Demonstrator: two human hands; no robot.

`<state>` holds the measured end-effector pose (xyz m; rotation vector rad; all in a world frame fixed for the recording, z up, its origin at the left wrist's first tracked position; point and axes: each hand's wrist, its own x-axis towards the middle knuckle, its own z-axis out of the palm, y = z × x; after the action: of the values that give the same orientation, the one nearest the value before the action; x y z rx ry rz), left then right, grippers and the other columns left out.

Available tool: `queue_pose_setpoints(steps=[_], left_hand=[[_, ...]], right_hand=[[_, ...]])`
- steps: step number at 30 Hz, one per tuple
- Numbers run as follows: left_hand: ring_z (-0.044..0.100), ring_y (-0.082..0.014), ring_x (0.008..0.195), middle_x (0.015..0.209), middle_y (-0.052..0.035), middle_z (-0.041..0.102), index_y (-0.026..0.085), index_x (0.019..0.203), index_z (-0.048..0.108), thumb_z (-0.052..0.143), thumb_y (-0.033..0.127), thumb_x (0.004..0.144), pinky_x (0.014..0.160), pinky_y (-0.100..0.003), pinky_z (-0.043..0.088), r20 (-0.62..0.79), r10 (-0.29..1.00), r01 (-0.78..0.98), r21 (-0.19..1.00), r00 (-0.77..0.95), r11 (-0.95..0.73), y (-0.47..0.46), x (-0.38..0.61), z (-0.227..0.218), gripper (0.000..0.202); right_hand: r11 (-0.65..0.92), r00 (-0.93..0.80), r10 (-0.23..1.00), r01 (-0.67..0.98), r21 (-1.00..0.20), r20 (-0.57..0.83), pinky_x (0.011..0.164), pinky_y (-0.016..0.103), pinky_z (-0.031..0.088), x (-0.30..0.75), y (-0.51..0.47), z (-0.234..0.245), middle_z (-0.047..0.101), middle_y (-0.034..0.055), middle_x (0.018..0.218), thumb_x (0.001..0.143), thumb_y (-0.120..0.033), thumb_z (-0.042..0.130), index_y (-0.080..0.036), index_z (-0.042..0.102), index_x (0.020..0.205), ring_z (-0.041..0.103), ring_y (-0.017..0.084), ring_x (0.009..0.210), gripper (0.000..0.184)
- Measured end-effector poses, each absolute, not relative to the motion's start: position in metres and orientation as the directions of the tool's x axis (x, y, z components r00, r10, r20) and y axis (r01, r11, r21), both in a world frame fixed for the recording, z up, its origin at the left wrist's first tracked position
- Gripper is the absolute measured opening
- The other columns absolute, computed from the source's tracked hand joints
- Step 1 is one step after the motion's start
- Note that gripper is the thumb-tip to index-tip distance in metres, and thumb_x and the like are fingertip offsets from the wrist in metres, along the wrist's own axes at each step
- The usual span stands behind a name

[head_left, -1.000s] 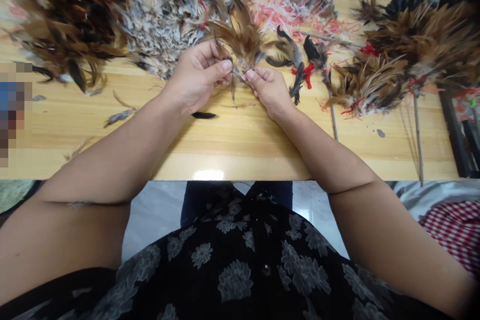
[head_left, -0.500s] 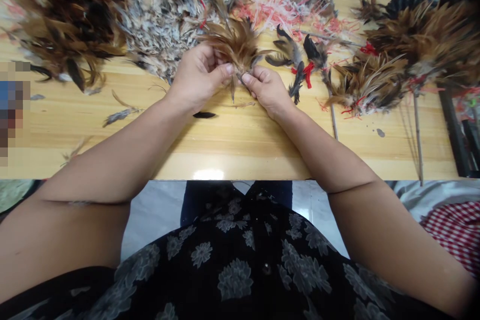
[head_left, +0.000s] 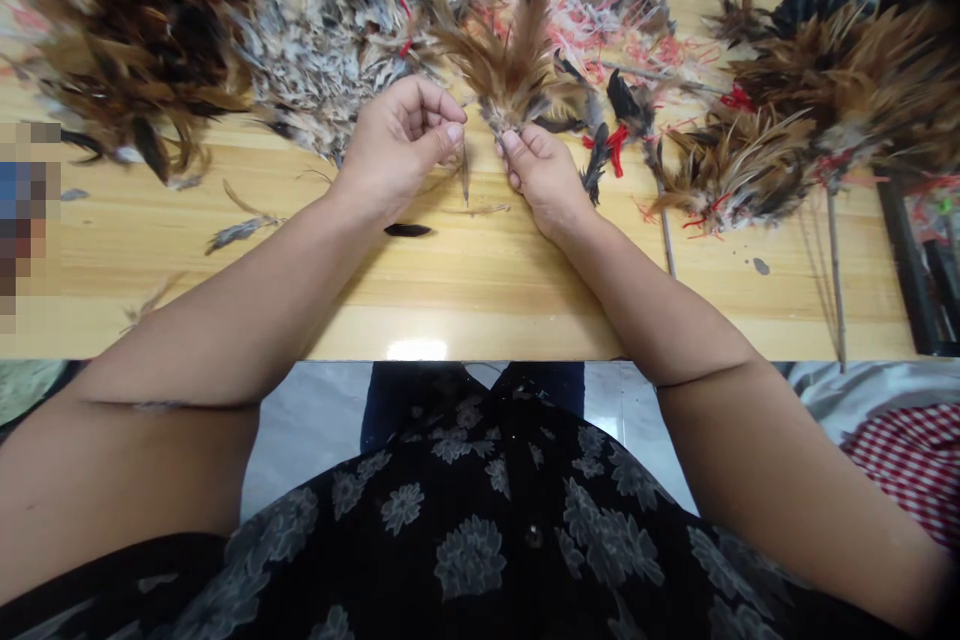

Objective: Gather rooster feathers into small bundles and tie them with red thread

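The right hand (head_left: 544, 170) pinches the base of a brown feather bunch (head_left: 510, 70) between thumb and fingers, its plumes fanning out over the wooden table (head_left: 420, 290). Just left of the bunch, the left hand (head_left: 405, 145) is half curled, thumb near the fingertips; whether anything sits between them cannot be told. Farther left of the bunch lies a grey-white feather heap (head_left: 315, 50); behind it, pink-and-white strands (head_left: 581, 15); well to its right, a brown-feathered stick (head_left: 836, 260).
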<state>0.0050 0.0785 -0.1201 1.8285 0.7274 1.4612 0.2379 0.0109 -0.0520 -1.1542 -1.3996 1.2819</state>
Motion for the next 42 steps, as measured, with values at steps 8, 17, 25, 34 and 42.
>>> queue_pose_setpoints(steps=[8,17,25,34,42], left_hand=[[0.079,-0.0302,0.105,0.128,-0.0100,0.071,0.031,0.152,0.080,0.057,0.116,0.115,0.089,-0.048,0.070,0.780,0.498,0.240,0.438,0.378,-0.867,0.067,-0.003,-0.096,0.095],[0.071,-0.0363,0.106,0.115,-0.0102,0.067,0.032,0.118,0.082,0.089,0.099,0.101,0.105,-0.059,0.065,0.755,0.604,0.288,0.536,0.257,-0.793,0.064,0.009,-0.095,0.069],[0.066,-0.0416,0.109,0.107,-0.0102,0.060,0.036,0.115,0.078,0.082,0.094,0.107,0.106,-0.061,0.056,0.750,0.588,0.307,0.507,0.304,-0.805,0.060,0.013,-0.103,0.059],[0.068,-0.0375,0.098,0.097,-0.0081,0.066,0.034,0.098,0.069,0.096,0.090,0.098,0.102,-0.059,0.063,0.736,0.614,0.340,0.521,0.286,-0.783,0.066,0.009,-0.109,0.063],[0.072,-0.0293,0.072,0.080,0.0007,0.064,0.035,0.115,0.075,0.100,0.114,0.085,0.085,-0.060,0.073,0.551,0.803,-0.085,0.833,0.228,-0.547,0.079,0.005,-0.121,0.088]], right_hand=[[0.057,-0.213,0.977,0.109,-0.992,0.032,0.086,0.023,0.061,0.241,0.011,-0.055,0.053,-0.0038,0.088,0.131,-0.057,0.073,-0.025,0.057,0.094,0.056,0.012,0.087,0.052],[-0.028,-0.167,0.985,0.094,-0.995,-0.043,0.080,0.024,0.051,0.228,-0.005,-0.026,0.045,-0.0061,0.079,0.132,-0.045,0.075,-0.027,0.055,0.088,0.045,0.013,0.079,0.052],[-0.015,-0.221,0.975,0.062,-0.998,-0.029,0.092,0.022,0.056,0.227,0.000,-0.033,0.036,-0.0074,0.080,0.135,-0.048,0.070,-0.029,0.046,0.091,0.051,0.011,0.088,0.054],[-0.064,-0.113,0.991,0.082,-0.995,-0.073,0.077,0.024,0.052,0.226,-0.006,-0.027,0.046,-0.0064,0.080,0.130,-0.048,0.078,-0.029,0.048,0.087,0.044,0.013,0.078,0.056],[-0.026,-0.098,0.994,0.126,-0.992,-0.039,0.076,0.026,0.050,0.231,-0.002,-0.032,0.045,-0.0057,0.080,0.128,-0.070,0.074,-0.027,0.056,0.092,0.047,0.013,0.078,0.059]])
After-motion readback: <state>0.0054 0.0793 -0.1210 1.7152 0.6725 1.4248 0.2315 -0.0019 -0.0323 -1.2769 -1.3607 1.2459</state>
